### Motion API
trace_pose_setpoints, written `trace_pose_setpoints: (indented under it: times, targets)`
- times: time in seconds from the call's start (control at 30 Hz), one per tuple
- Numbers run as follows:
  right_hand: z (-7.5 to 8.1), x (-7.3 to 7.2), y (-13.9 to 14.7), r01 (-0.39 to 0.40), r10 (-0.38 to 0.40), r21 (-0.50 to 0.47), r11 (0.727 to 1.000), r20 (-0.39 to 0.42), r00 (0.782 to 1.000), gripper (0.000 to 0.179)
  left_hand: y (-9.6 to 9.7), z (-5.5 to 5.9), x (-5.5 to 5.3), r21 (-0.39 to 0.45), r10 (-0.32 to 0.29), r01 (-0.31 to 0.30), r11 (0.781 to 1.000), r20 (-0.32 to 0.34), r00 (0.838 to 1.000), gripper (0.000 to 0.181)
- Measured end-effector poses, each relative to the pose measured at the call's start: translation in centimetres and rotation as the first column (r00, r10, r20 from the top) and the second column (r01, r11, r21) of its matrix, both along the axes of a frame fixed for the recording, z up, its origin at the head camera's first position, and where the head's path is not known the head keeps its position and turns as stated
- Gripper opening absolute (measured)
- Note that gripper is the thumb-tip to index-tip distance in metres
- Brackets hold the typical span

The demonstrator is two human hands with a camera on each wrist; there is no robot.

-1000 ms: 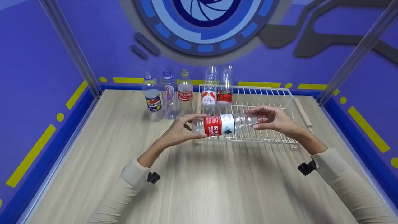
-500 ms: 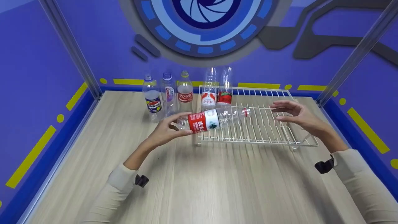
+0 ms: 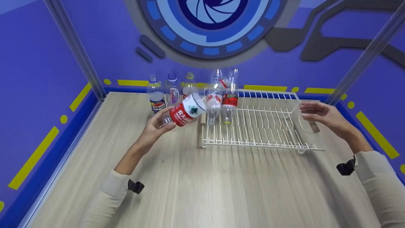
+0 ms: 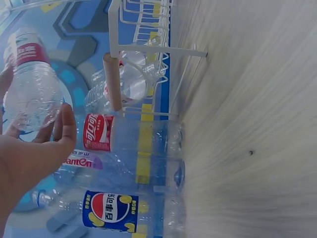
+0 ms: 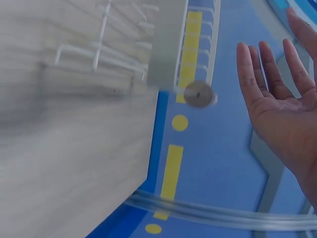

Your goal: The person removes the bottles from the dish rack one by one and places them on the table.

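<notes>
My left hand (image 3: 155, 126) grasps a clear plastic bottle (image 3: 186, 110) near its base, tilted up and away. It looks light, slick and easily dented, best held round its label (image 3: 179, 116); my right hand (image 3: 327, 117) is empty.

Held bottle (image 3: 183, 111): white characters 农夫 on red band, head view; finer print beneath blurred. Dark-blue-labelled bottle (image 4: 110, 211): 百事可乐 across the round red, white and blue Pepsi emblem, left wrist view; small side characters illegible. Red-labelled upright bottle (image 4: 98, 132): 可口可 in white, remainder unclear. Purple-and-white-labelled bottle (image 4: 84, 162): Latin lettering, "ant" legible, other letters uncertain. Inverted bottle with red-and-white label (image 3: 214, 101) and inverted bottle with red-and-green label (image 3: 230, 100): printed, wording too small to read.
</notes>
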State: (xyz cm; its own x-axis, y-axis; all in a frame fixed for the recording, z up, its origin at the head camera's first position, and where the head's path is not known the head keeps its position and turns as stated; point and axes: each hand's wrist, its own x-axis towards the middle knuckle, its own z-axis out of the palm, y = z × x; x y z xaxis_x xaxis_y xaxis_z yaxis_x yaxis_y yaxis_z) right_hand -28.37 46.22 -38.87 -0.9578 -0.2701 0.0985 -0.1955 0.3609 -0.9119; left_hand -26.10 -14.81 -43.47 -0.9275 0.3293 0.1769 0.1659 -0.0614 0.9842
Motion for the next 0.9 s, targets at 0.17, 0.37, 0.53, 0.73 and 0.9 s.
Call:
trace_pose_setpoints:
  times: [0.17,0.37,0.53,0.73,0.9]
  targets:
    - [-0.3,0.0,1.8,0.066,-0.066,0.023,0.998,0.012,0.998,0.043,-0.6,0.1,-0.1,0.22,0.028,-0.041,0.975,0.06,0.998,0.06]
    - [-1.0,-0.4,3.1,0.138,-0.139,0.081,0.987,0.006,0.99,0.041,-1.0,0.4,-0.2,0.423,0.088,-0.12,0.898,0.096,0.991,0.056]
    - [-2.0,-0.5,3.9,0.112,-0.113,0.085,0.99,0.003,0.994,0.041,-1.5,0.2,-0.1,0.446,0.115,-0.135,0.885,0.071,0.991,0.059]
    - [-2.8,-0.3,4.5,0.08,-0.086,0.136,0.988,0.038,0.996,0.045,-2.2,0.0,-0.3,0.377,0.14,-0.145,0.915,0.039,0.989,0.075]
    - [-3.4,-0.4,4.9,0.052,-0.064,0.186,0.981,0.059,0.996,0.051,-3.0,-0.4,-0.6,0.321,0.175,-0.162,0.933,-0.012,0.984,0.081]
